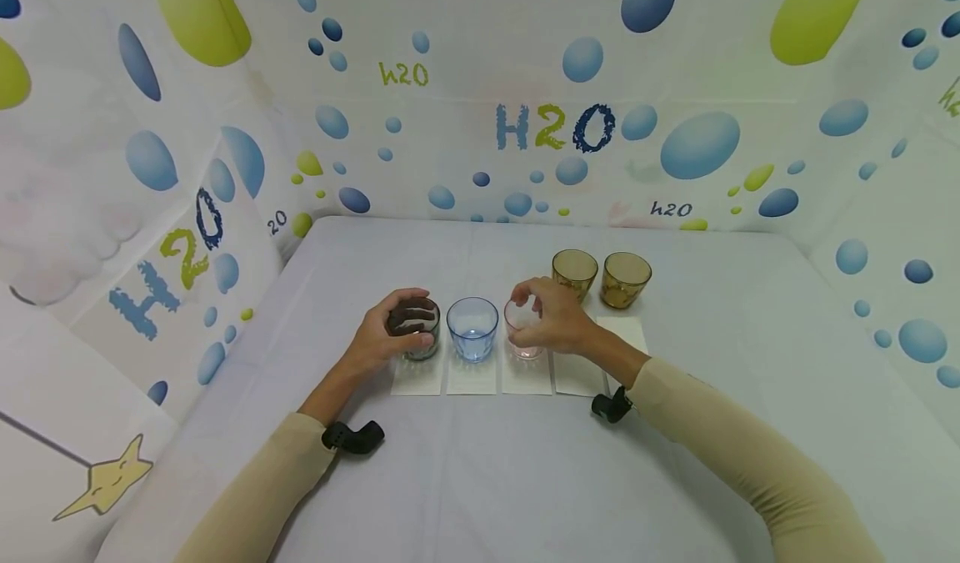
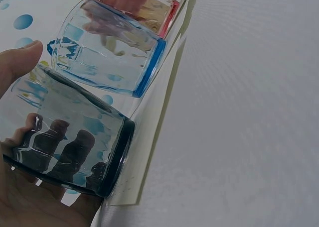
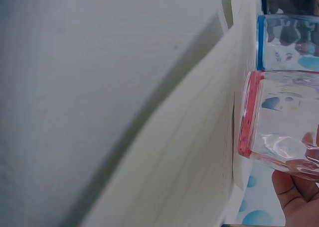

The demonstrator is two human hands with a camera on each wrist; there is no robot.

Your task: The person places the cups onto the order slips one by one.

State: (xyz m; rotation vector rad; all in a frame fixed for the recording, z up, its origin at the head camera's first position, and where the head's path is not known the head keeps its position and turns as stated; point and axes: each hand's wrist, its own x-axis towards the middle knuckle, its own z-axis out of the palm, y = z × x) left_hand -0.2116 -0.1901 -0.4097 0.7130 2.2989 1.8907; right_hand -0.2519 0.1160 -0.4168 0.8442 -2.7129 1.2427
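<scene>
My left hand [image 1: 377, 338] grips a dark grey tumbler [image 1: 431, 323], its fingers behind the glass and the thumb in front. In the left wrist view those fingers show through the tinted wall of the tumbler [image 2: 99, 137]. A light blue tumbler [image 1: 472, 329] stands upright between the hands. Around a pale pink tumbler [image 1: 522, 317] curl the index finger and thumb of my right hand [image 1: 558, 321]. The right wrist view shows the pink base [image 3: 250, 115] low over the paper, with fingertips against the glass.
Several white paper strips [image 1: 471, 382] lie side by side beneath the row of tumblers. Behind the right hand stand two amber tumblers [image 1: 575, 269] on the white tablecloth [image 1: 465, 480]. A printed curtain [image 1: 465, 12] closes off the back and sides.
</scene>
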